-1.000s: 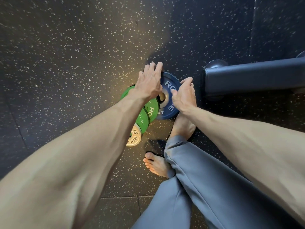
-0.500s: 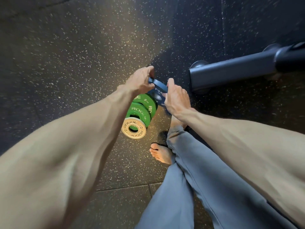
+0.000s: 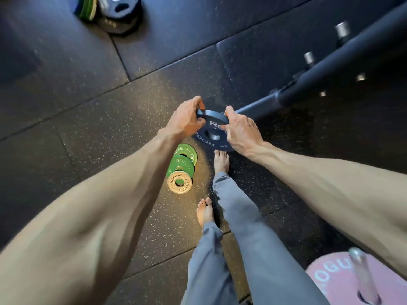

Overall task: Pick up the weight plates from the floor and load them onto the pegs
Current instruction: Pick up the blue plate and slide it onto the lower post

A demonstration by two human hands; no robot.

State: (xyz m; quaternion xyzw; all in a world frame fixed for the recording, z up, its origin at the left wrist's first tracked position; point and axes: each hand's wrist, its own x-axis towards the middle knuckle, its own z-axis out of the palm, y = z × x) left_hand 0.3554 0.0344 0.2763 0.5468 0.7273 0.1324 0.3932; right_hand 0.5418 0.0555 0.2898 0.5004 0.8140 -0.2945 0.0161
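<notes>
Near centre, two green plates and a pale plate lie overlapped on the floor. Beyond them, the left hand and right hand curl round opposite edges of the blue plate, held off the floor. The pick-up seems done; next comes carrying it to the pegs at far right and aligning its hole.

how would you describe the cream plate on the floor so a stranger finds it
Look at the speckled floor just left of the person's bare feet: three small plates lie there in an overlapping row. The cream plate is the end one nearest the person, overlapping a green plate; both its neighbours are green.
</notes>
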